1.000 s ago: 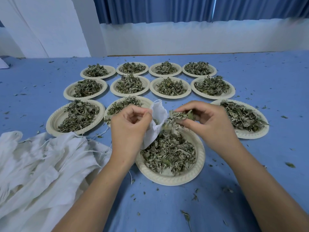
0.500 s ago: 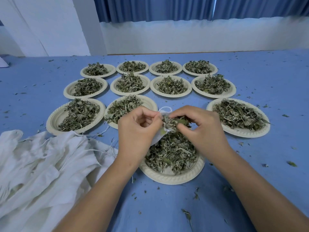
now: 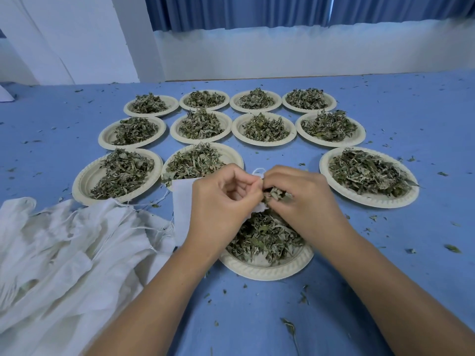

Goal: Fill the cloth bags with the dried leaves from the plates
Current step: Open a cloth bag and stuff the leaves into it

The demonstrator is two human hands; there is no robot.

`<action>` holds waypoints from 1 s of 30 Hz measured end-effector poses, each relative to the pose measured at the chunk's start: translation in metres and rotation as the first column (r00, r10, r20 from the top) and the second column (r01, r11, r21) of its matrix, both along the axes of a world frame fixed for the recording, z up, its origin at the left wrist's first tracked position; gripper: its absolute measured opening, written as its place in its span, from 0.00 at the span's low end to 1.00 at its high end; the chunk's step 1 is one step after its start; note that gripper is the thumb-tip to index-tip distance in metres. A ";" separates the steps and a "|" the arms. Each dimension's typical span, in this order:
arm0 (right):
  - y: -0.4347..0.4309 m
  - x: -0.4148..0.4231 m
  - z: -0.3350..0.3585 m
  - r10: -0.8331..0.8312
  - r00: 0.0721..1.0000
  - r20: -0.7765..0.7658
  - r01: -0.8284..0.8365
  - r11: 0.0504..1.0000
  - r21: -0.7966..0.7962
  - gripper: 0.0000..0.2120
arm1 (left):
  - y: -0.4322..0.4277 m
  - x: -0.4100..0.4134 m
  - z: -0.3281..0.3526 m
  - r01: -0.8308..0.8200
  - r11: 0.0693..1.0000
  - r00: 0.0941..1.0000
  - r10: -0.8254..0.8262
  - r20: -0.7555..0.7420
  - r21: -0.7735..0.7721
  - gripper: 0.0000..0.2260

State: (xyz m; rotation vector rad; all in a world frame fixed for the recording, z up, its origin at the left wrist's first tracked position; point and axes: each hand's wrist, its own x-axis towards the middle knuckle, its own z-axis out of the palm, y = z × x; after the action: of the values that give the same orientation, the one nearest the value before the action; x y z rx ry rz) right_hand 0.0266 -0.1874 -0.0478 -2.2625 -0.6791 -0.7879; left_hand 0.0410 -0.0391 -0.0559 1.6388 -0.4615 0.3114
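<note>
My left hand pinches the rim of a small white cloth bag, which hangs to the left of it. My right hand holds a pinch of dried leaves at the bag's mouth, fingers curled round them. Both hands hover over the nearest paper plate, which carries a heap of dried leaves. The bag's mouth is mostly hidden between my fingers. A white drawstring loop sticks up above them.
Several more paper plates of dried leaves stand in rows beyond, such as one at the right and one at the left. A pile of white cloth bags lies at the near left. Leaf crumbs dot the blue cloth.
My right hand has carried its pinch of leaves left to the bag's mouth. The hands have come together and lowered, and the bag now hangs to the left of my left hand.
</note>
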 end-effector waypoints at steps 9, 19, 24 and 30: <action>-0.003 -0.003 0.003 0.204 0.951 -0.232 -0.065 0.866 0.495 0.10 | 0.002 0.004 0.004 -0.089 0.993 0.996 0.087 -0.027 -0.077 0.07; -0.003 -0.002 0.005 -0.025 1.000 0.010 0.023 0.989 0.143 0.07 | 0.005 0.007 0.005 -0.100 0.987 0.995 0.096 -0.040 -0.127 0.08; 0.000 -0.009 0.008 -0.004 0.997 0.079 -0.003 0.996 0.087 0.12 | 0.005 0.007 0.006 -0.099 0.985 0.995 0.094 -0.043 -0.143 0.08; 0.005 -0.005 -0.003 -0.054 0.978 -0.203 0.017 0.984 -0.178 0.21 | 0.005 0.004 0.006 -0.018 0.990 1.000 0.015 -0.024 -0.140 0.08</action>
State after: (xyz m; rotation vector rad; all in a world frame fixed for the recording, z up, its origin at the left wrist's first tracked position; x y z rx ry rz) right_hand 0.0213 -0.1819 -0.0508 -2.4795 -0.6321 -0.5154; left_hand 0.0454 -0.0337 -0.0499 1.5083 -0.3998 0.3298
